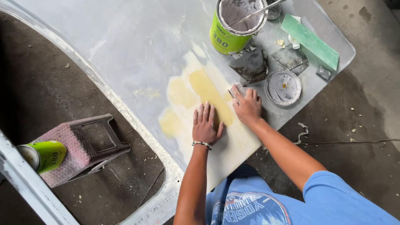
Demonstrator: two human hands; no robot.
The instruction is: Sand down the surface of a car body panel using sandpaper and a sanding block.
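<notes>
Panel (pixel 137 50) pale grey, yellow filler patches (pixel 206 89)

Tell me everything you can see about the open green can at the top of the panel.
The open lime-green metal can stands upright, slightly tilted in view, on the pale grey body panel near its far edge. It is round, lidless, and holds thick grey paste smeared up its inner wall. A thin metal stirring stick leans inside against the rim. Neither of the hands touches it; a dark paste-covered scraper lies just beside its base.
</notes>
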